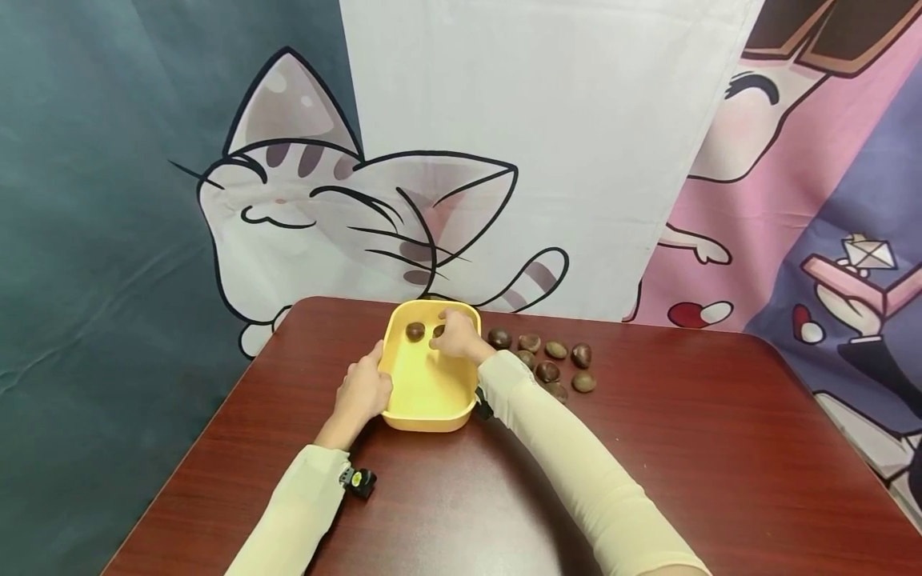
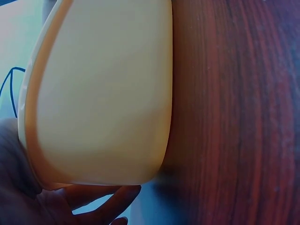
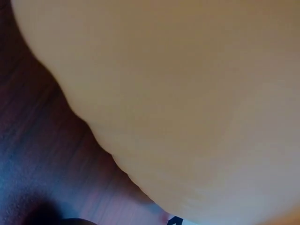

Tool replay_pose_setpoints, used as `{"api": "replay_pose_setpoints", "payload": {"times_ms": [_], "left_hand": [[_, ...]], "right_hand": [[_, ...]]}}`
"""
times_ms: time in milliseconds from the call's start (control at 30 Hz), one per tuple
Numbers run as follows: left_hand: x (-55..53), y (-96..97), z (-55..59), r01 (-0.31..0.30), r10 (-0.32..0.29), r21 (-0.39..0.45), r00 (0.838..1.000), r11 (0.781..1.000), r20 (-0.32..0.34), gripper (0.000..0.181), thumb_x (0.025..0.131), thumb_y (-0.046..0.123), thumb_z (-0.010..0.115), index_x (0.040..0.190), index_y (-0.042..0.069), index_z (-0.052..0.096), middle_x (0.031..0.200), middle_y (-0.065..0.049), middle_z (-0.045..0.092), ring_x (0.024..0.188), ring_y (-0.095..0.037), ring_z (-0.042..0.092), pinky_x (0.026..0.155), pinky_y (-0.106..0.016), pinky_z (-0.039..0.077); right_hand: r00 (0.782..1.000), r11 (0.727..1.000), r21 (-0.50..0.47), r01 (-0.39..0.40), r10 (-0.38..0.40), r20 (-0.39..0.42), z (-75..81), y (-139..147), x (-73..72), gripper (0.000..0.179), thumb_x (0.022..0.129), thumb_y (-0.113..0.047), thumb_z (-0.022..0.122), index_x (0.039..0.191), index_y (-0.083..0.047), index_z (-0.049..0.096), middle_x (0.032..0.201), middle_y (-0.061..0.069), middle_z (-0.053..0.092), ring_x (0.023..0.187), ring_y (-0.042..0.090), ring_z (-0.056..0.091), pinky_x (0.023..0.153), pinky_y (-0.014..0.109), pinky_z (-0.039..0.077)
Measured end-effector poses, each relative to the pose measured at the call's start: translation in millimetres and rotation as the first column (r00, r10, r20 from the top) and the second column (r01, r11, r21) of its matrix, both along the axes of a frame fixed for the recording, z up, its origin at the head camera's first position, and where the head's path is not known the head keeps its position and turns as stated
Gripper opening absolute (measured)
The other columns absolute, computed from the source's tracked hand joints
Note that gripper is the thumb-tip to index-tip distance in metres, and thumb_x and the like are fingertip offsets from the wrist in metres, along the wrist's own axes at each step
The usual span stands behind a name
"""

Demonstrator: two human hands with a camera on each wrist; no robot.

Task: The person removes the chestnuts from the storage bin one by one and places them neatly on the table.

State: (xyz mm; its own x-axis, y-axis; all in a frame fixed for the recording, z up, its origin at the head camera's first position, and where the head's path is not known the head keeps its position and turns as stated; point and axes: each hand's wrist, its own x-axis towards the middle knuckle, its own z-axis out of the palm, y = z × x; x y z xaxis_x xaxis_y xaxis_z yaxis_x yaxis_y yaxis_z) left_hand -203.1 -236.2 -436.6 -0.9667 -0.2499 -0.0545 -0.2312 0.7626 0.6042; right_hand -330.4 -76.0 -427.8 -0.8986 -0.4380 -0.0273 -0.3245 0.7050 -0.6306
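Note:
A yellow rectangular tub (image 1: 428, 392) sits on the table. My left hand (image 1: 363, 388) grips its left rim; in the left wrist view, fingers (image 2: 110, 206) of that hand bend around the far end of the tub. Toward the tub's far end lies a dark brown chestnut (image 1: 414, 331). My right hand (image 1: 458, 334) reaches in over the right rim, with thumb and fingers around a second chestnut (image 1: 438, 330), which they partly cover. A blurred pale surface (image 3: 178, 108) fills most of the right wrist view, and the right fingers are hidden there.
Right of the tub, several brown and olive-brown nuts (image 1: 547, 371) lie loosely grouped on the red-brown table (image 1: 684, 448). The right forearm passes close beside them. A printed cloth with a cartoon cat (image 1: 317, 208) hangs behind the table's far edge.

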Motion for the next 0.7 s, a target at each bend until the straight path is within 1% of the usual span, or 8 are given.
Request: {"api": "replay_pose_setpoints", "payload": {"times_ms": [100, 167, 233, 333, 467, 567, 700], "left_hand": [[-0.2, -0.5, 0.2, 0.006, -0.006, -0.002, 1.000, 1.000, 0.004, 0.065, 0.096, 0.009, 0.042, 0.158, 0.018, 0.026, 0.116, -0.027, 0.064, 0.057, -0.028, 0.051, 0.053, -0.038, 0.039], [-0.5, -0.7, 0.3, 0.007, -0.007, -0.003, 1.000, 1.000, 0.005, 0.065, 0.096, 0.009, 0.042, 0.158, 0.018, 0.026, 0.119, -0.027, 0.063, 0.058, -0.028, 0.051, 0.054, -0.038, 0.040], [-0.6, -0.9, 0.4, 0.006, -0.006, -0.004, 1.000, 1.000, 0.004, 0.065, 0.096, 0.010, 0.043, 0.158, 0.018, 0.026, 0.122, -0.028, 0.062, 0.059, -0.028, 0.052, 0.054, -0.039, 0.040], [-0.9, -0.7, 0.7, 0.005, -0.005, -0.012, 1.000, 1.000, -0.002, 0.065, 0.096, 0.010, 0.044, 0.158, 0.018, 0.026, 0.125, -0.027, 0.061, 0.060, -0.029, 0.053, 0.055, -0.039, 0.041], [-0.7, -0.3, 0.7, 0.009, -0.009, -0.018, 1.000, 1.000, 0.000, 0.065, 0.096, 0.010, 0.043, 0.158, 0.018, 0.026, 0.128, -0.026, 0.060, 0.062, -0.028, 0.054, 0.055, -0.039, 0.041], [-0.9, 0.3, 0.4, 0.015, -0.015, -0.012, 1.000, 1.000, 0.002, 0.065, 0.096, 0.010, 0.043, 0.158, 0.019, 0.026, 0.128, -0.026, 0.060, 0.062, -0.029, 0.054, 0.055, -0.039, 0.041], [-1.1, 1.0, -0.6, 0.016, -0.016, -0.006, 1.000, 1.000, 0.003, 0.065, 0.096, 0.011, 0.042, 0.159, 0.019, 0.025, 0.130, -0.026, 0.059, 0.060, -0.028, 0.053, 0.054, -0.039, 0.040]], "right_hand": [[0.999, 0.998, 0.050, -0.043, 0.043, -0.006, 0.1, 0, 0.5, 0.053, 0.086, -0.014, 0.071, 0.134, 0.004, 0.055, 0.129, 0.017, 0.062, 0.106, 0.027, 0.059, 0.093, 0.034, 0.048], [0.997, 0.993, 0.087, -0.077, 0.078, -0.004, 0.1, 0, 0.8, 0.050, 0.086, -0.015, 0.072, 0.131, 0.002, 0.059, 0.128, 0.014, 0.064, 0.095, 0.022, 0.060, 0.085, 0.030, 0.049], [0.994, 0.988, 0.109, -0.106, 0.106, 0.000, -0.3, -1, 0.8, 0.049, 0.084, -0.016, 0.075, 0.129, -0.001, 0.062, 0.126, 0.011, 0.065, 0.089, 0.019, 0.059, 0.080, 0.027, 0.049], [0.991, 0.983, 0.126, -0.133, 0.134, 0.000, -1.5, -2, 1.3, 0.051, 0.082, -0.017, 0.079, 0.128, -0.003, 0.063, 0.122, 0.010, 0.067, 0.089, 0.020, 0.060, 0.079, 0.028, 0.049], [0.985, 0.968, 0.195, -0.159, 0.169, -0.037, -5.4, -3, 2.6, 0.054, 0.079, -0.018, 0.081, 0.128, -0.006, 0.062, 0.118, 0.010, 0.068, 0.095, 0.022, 0.061, 0.082, 0.030, 0.050], [0.982, 0.959, 0.229, -0.165, 0.183, -0.056, -8.7, -3, 3.6, 0.047, 0.079, -0.019, 0.082, 0.121, -0.010, 0.065, 0.115, 0.008, 0.068, 0.096, 0.021, 0.061, 0.083, 0.030, 0.050], [0.982, 0.965, 0.201, -0.168, 0.182, -0.055, -10.7, -3, 4.4, 0.038, 0.079, -0.017, 0.083, 0.113, -0.010, 0.067, 0.114, 0.006, 0.068, 0.096, 0.021, 0.062, 0.083, 0.030, 0.050]]}}
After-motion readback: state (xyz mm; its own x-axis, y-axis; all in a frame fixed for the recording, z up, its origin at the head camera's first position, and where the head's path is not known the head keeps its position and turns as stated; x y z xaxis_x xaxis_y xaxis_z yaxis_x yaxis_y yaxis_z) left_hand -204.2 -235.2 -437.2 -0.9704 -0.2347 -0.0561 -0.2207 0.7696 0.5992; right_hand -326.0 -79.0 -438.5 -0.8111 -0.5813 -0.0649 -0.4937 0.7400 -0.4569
